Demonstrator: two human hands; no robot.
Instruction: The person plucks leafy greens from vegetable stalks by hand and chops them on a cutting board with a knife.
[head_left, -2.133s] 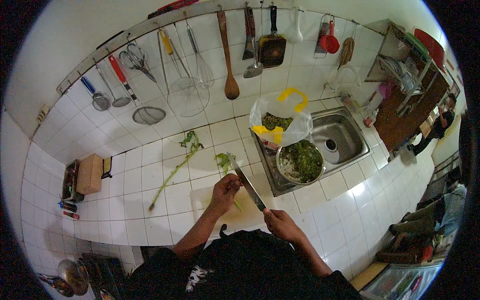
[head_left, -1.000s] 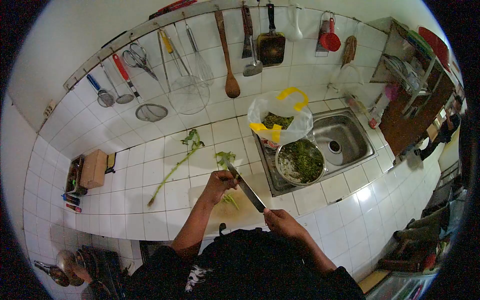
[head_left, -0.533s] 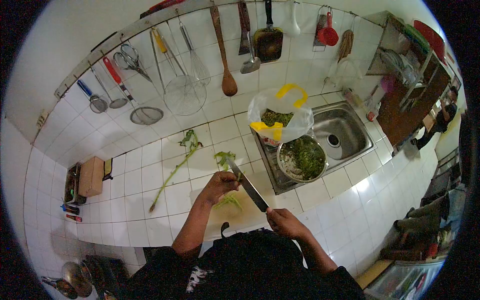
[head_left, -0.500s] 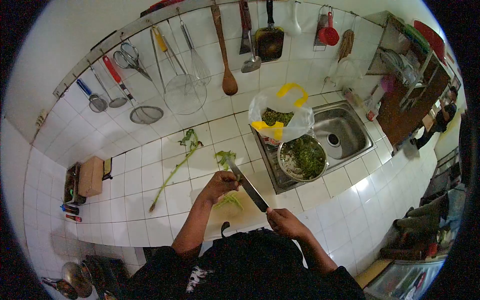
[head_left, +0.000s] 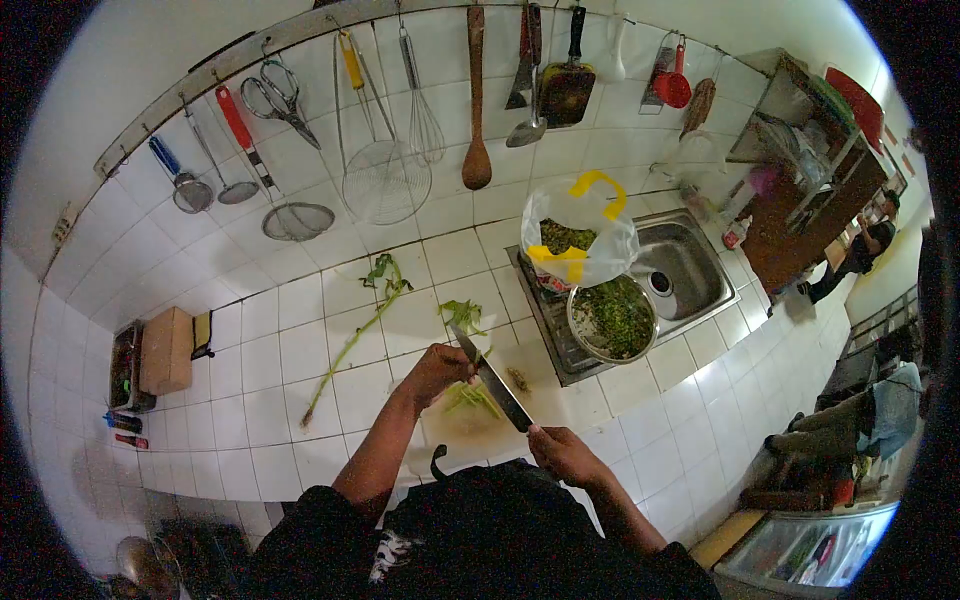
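From my end, right hand (head_left: 565, 452)'s clenched round the knife (head_left: 503, 395), probably for control. Left hand (head_left: 440, 372)'s bunched beside it, can't tell around what; green stems (head_left: 470, 397) lie just below.

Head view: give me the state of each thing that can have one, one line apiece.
Knife: unsheathed, gripped by right hand
Left hand: fingers closed beside the blade; contents unclear
Plastic bag: open, greens inside
Metal bowl: uncovered, holding chopped greens
Stems: short, loose on the board
Long stalk: lying on tiles, leaves attached
Scissors: hanging
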